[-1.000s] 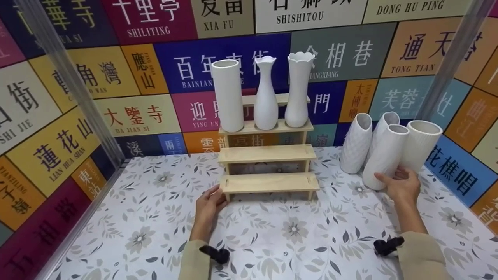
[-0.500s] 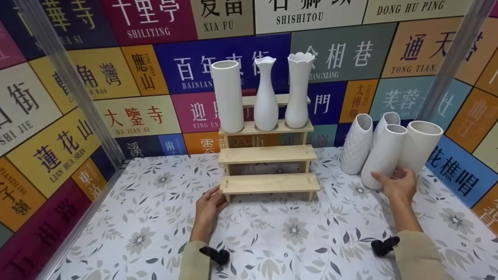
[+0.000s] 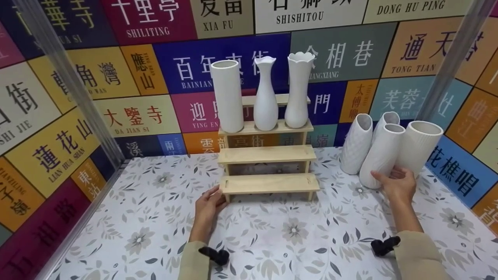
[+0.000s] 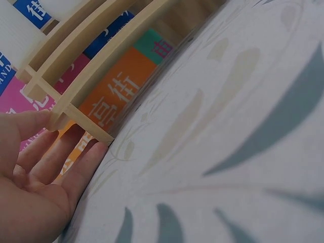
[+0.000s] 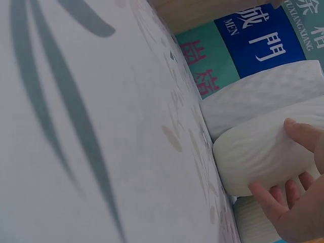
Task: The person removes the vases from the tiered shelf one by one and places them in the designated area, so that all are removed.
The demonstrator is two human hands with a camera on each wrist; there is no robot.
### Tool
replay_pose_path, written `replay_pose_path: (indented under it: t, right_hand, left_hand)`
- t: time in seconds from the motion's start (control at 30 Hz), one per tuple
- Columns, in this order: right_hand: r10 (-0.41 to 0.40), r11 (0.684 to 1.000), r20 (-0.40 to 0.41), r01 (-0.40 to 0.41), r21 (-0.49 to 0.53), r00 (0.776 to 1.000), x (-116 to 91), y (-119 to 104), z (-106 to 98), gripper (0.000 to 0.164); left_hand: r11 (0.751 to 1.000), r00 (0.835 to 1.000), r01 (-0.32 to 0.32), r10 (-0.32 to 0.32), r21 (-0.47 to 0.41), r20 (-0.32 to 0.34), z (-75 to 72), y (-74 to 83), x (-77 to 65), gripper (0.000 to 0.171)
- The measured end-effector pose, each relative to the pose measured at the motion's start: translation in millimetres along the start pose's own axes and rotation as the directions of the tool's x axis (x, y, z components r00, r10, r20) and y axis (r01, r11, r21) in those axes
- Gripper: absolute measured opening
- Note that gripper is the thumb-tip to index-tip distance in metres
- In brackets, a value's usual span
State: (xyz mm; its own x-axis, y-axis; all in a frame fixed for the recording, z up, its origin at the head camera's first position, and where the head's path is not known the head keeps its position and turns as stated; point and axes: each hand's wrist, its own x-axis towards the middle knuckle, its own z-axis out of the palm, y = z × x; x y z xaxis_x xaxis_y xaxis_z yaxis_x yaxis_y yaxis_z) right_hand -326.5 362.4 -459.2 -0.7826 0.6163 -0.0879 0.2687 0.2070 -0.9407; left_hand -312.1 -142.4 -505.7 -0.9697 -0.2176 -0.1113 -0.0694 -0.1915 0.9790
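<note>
My left hand [image 3: 210,204] pinches the lower left corner of a tiered wooden shelf [image 3: 268,183]. The left wrist view shows its thumb on the end of the front board and its fingers by the leg [image 4: 86,121]. At the right, my right hand [image 3: 400,184] grips a white wavy-ribbed vase [image 3: 383,155] low on its body, thumb on one side and fingers on the other. In the right wrist view this vase [image 5: 253,147] lies close beside a diamond-patterned vase [image 5: 263,96]. Its base is at the tabletop; whether it is lifted I cannot tell.
On the shelf's upper tier stand a straight cylinder vase [image 3: 228,97], a slim-necked vase [image 3: 266,101] and a scalloped-rim vase [image 3: 297,93]. Around the gripped vase are a diamond-patterned vase [image 3: 356,146], a partly hidden vase [image 3: 383,120] and a wide ribbed vase [image 3: 422,144]. Patterned walls enclose the floral tabletop [image 3: 264,241].
My right hand and the ribbed vase in it have shifted slightly left, towards the diamond-patterned vase. The left hand and the shelf have stayed in place.
</note>
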Motion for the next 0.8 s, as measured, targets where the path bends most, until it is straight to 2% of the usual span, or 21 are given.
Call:
replay_pose_path:
  t: [0.23,0.5,0.8]
  right_hand:
    - [0.014,1.000,0.014,-0.014,0.008,1.000,1,0,2,0.092]
    - [-0.005,1.000,0.012,0.005,-0.003,1.000,0,0,4,0.089]
    - [0.044,0.998,0.016,-0.045,0.051,0.999,-4,-12,-4,0.090]
  left_hand:
    - [1.000,1.000,0.004,-0.004,0.012,-0.011,-0.1,-0.9,0.9,0.043]
    - [1.000,1.000,0.005,-0.005,0.001,-0.017,-0.1,0.2,0.5,0.045]
    - [1.000,1.000,0.008,-0.008,0.006,-0.017,0.3,1.4,-0.2,0.044]
